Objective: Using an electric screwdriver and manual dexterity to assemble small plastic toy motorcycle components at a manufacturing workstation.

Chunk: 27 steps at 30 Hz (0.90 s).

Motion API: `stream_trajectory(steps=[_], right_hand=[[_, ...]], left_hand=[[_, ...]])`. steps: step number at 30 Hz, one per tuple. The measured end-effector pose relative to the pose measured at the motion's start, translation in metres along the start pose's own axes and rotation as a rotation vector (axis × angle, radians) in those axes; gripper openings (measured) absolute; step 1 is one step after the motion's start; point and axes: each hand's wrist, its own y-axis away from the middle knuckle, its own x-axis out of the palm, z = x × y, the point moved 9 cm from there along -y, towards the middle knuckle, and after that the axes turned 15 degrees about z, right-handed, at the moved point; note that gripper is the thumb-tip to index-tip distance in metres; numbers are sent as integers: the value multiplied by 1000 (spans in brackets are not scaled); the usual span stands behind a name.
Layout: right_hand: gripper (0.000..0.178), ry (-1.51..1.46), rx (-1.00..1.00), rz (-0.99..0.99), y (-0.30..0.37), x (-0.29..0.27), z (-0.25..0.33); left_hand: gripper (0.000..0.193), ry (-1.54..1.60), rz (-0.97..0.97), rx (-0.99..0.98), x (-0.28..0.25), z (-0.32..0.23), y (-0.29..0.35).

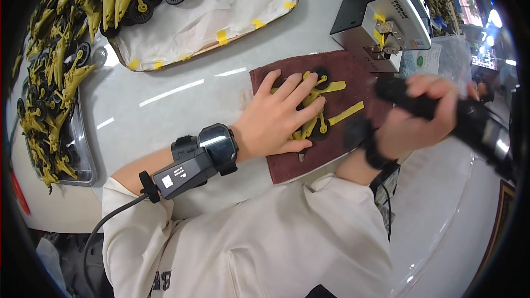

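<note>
Though partly under the left hand (276,111), yellow wheeled model (309,127); matte, black-tyred

Bold lettering on machine (398,15); small print on wrist module (186,174); dark letters on shirt (259,232).

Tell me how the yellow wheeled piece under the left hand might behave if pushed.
The yellow wheeled piece might roll, given its round black wheels, though the dark red cloth beneath would probably drag on it. Its slim parts look stiff, perhaps breakable. The left hand hides much of it, so weight is hard to judge.
</note>
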Motion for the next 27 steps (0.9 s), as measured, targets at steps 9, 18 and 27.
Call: stream_trajectory(steps=[9,18,27], right_hand=[[39,146,-12,-8,-63,-15,-40],[51,-299,148,267,0,47,-21],[51,-49,256,275,15,50,-46]], left_hand=[[71,-28,35,-20,0,2,0],[73,2,21,-20,1,5,2],[74,18,36,-22,3,6,1]])
